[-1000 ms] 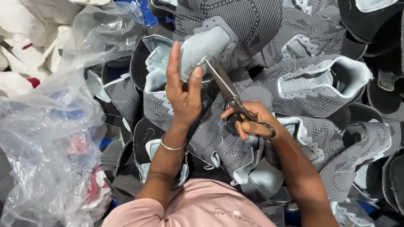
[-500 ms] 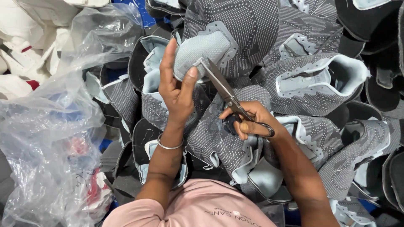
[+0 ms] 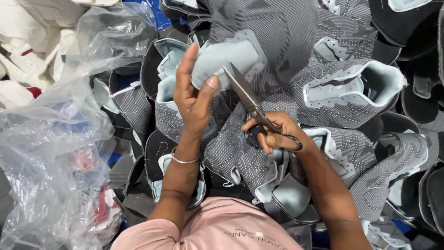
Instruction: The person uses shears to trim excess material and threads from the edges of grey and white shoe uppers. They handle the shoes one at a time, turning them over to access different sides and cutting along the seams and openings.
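The person's left hand [image 3: 194, 92] is raised in the middle of the scene, fingers upright and thumb pressed in, pinching the pale blue padded tongue [image 3: 222, 58] of a grey knit shoe upper [image 3: 277, 32]. The upper hangs from that grip and spreads toward the far side, lying over the heap behind it. A thin metal bangle [image 3: 185, 159] sits on the left wrist.

The right hand [image 3: 273, 134] is closed through the handles of a pair of scissors [image 3: 247, 95]. The blades point up and to the far left, their tips just beside the right edge of the tongue, close to the left thumb. The blades look nearly together; whether they are biting on a thread or a seam edge is too fine to tell.

As a judgement, the trimming of this piece is in progress: it is held taut and the scissors are at its edge, not set aside. All around, right and near, lie many more grey and pale blue uppers [image 3: 351, 88], with nothing to mark which are already trimmed, so the share done cannot be read. To the left lie a crumpled clear plastic bag [image 3: 51, 153] and white shoe pieces [image 3: 27, 28] at the far left.
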